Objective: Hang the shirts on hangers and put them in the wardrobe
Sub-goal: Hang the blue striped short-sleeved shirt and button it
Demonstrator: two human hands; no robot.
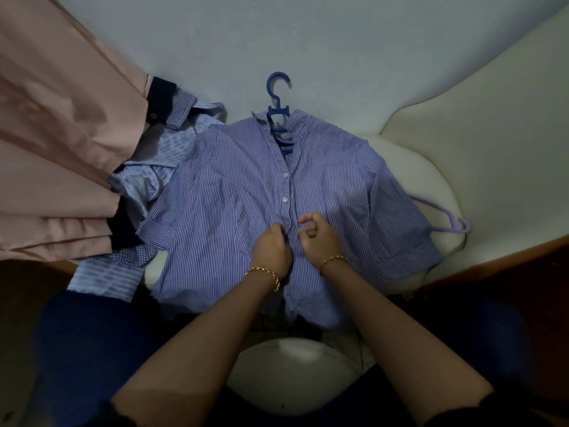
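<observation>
**While the striped shirt is lying on its hanger, both hands are working at the button line**

As the person is looking down from above, the striped shirt (pixel 234 192) is lying front-up and spread flat on a white cushion (pixel 431 180), collar pointing away from the person and hem hanging over the near edge. The blue hanger (pixel 278 97) is sitting inside the neck opening; its hook is sticking out beyond the collar and resting against the pale wall.

The left hand (pixel 272 246) is lying on the shirt front with its fingers curled, pinching the button strip just below the two white buttons (pixel 285 175) that are showing. The right hand (pixel 318 237) is hovering just beside it on the other side of the strip, fingers curled in toward the palm; it appears to be holding the opposite edge, though the view is too dim to confirm any cloth in its grasp. A gold bracelet (pixel 264 272) is circling each wrist.

A purple hanger (pixel 446 221) is lying on the cushion to the right, partly covered by the shirt's short sleeve. A pile of checked shirts (pixel 147 177) is lying crumpled to the left, touching the striped one. Pink fabric (pixel 61 134) is hanging over that pile from the upper left.
</observation>
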